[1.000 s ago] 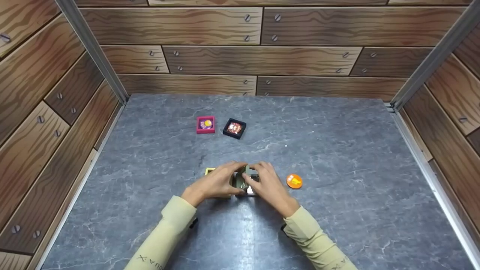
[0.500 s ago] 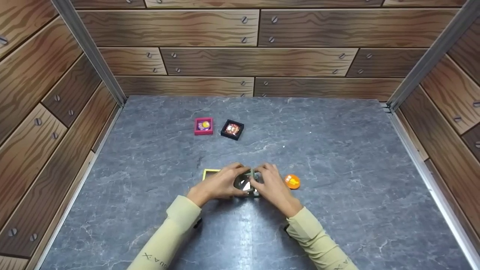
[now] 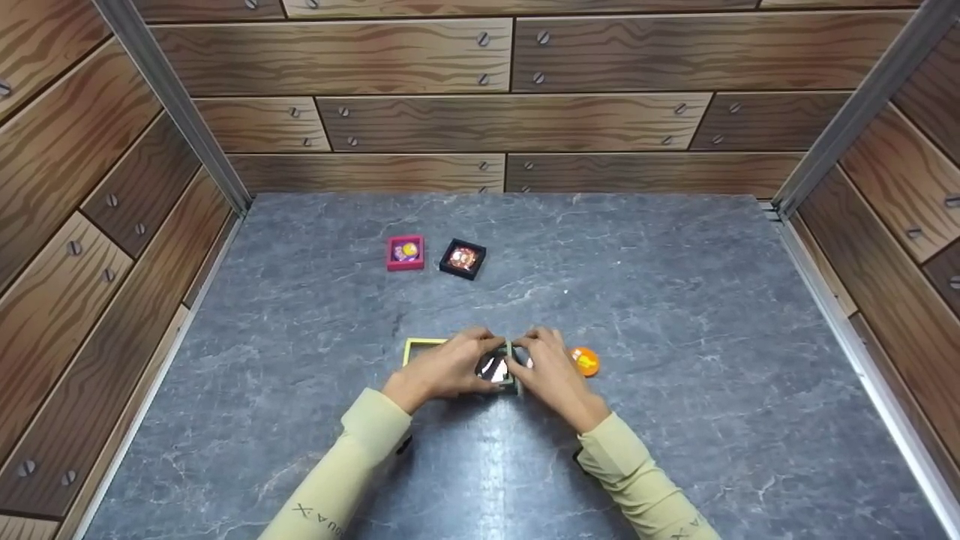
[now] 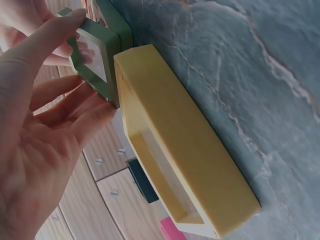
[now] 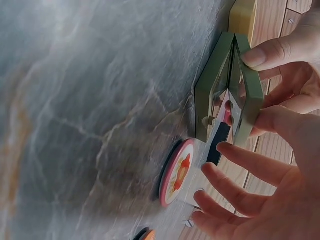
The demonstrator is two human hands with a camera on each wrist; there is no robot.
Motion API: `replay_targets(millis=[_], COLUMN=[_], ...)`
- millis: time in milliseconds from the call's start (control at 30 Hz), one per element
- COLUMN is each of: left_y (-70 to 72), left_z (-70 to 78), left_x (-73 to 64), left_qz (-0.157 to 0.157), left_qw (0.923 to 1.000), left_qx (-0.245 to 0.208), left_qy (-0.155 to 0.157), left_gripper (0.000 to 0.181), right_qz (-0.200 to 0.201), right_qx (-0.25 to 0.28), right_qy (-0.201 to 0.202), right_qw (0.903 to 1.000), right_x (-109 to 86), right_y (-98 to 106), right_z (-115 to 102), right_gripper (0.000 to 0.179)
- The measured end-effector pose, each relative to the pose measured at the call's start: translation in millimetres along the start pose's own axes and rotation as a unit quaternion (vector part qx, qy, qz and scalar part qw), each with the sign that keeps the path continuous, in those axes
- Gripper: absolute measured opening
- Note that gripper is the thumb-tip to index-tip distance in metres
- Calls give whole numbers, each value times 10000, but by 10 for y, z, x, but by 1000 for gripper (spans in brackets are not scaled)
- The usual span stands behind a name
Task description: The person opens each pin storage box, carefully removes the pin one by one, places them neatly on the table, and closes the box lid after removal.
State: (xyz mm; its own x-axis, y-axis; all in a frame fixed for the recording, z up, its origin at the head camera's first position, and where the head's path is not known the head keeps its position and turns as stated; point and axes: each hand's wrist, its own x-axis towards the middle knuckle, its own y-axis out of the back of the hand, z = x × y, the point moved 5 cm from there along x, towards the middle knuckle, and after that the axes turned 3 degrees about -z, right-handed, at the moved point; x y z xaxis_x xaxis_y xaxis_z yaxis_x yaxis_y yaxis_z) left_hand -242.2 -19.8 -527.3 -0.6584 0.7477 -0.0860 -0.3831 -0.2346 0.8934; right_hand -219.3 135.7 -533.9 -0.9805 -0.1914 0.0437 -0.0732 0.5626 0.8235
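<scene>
A green hinged frame case (image 5: 250, 100) with clear windows stands partly opened, its base on the table and its lid tilted up. My left hand (image 3: 446, 365) grips the lid, with the thumb (image 4: 75, 17) on one edge and the fingers on the opposite edge. At the lid's free side is my right hand (image 3: 551, 375); its thumb touches the lid edge while the other fingers extend, spread apart. Beside the case lies a white disc (image 5: 177, 172) with a red rim and an orange-red picture. Right of the right hand lies an orange disc (image 3: 585, 361).
A yellow frame (image 4: 185, 140) stands against the green case on its left, partly under the left hand in the head view. Farther back sit a pink frame (image 3: 406, 264) and a black frame (image 3: 450, 272), each holding a round picture. Wood-patterned walls (image 3: 412, 56) enclose the grey marbled table (image 3: 675, 300).
The green lid's free edge has swung slightly to the right, and both hands have shifted right with it. The discs and the other frames have stayed in place.
</scene>
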Motion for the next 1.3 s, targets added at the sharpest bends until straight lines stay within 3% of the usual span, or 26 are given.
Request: replay_targets(millis=[233, 500, 767, 1100, 1300], left_y=[-13, -51, -69, -59, -68], left_z=[60, 98, 104, 110, 92], left_x=[30, 45, 43, 58, 29], left_qz=[209, 116, 169, 352, 282], left_qw=[9991, 9982, 9981, 9972, 9978], left_qx=[316, 585, 574, 475, 408], left_qy=[-163, -57, -111, -462, -431], left_gripper=[74, 69, 64, 52, 49], right_qz=[116, 53, 46, -17, -59], right_qx=[-142, -225, -347, -321, -358], right_qy=[98, -27, -58, -250, -261], right_qw=[9998, 9997, 9994, 9992, 9990], right_x=[-11, -28, -24, -18, -1], right_y=[4, -19, -30, -27, -50], right_z=[36, 57, 42, 43, 46], right_gripper=[34, 36, 34, 34, 36])
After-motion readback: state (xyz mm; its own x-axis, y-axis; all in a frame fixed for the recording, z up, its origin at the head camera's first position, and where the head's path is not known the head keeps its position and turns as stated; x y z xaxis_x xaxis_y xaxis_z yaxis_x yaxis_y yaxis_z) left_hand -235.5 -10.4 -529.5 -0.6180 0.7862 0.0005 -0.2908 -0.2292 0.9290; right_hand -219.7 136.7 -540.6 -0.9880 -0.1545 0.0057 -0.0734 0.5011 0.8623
